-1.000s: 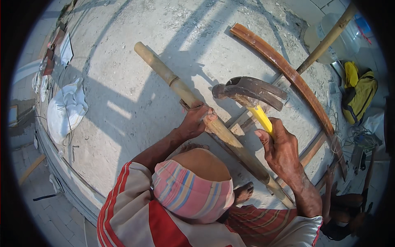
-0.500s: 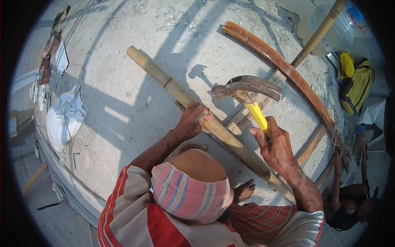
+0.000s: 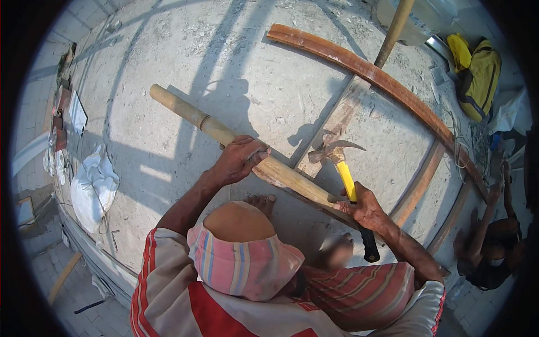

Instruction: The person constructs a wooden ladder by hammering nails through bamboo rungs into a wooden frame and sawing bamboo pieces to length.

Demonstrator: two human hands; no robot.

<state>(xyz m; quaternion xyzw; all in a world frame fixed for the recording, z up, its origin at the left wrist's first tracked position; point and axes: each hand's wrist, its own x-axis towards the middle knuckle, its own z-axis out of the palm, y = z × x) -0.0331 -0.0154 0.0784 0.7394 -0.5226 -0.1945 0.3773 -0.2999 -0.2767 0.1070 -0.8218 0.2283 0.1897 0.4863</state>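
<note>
A bamboo pole [image 3: 292,178] lies slanting across in front of me, its far end up to the left. My left hand [image 3: 241,159] is closed over the pole near its middle, fingertips pressed together; whether they also pinch something small cannot be made out. In my right hand [image 3: 364,209] is a claw hammer [image 3: 341,168] with a yellow and black handle. The metal head points up and away, beyond the pole, and the black handle end sticks out below the fist. My right fingers are close to or touching the pole's near part.
Beyond the pole, a flat plank [image 3: 337,121] meets a long reddish-brown wooden beam [image 3: 387,76]. Another wooden strip [image 3: 421,180] lies at right. A white sack [image 3: 92,191] sits at left, a yellow bag [image 3: 480,81] at far right. Another person [image 3: 491,241] is low at the right edge.
My right hand has lowered the hammer toward the pole, and its grip now sits higher on the handle. The view has shifted, and my left hand remains on the pole.
</note>
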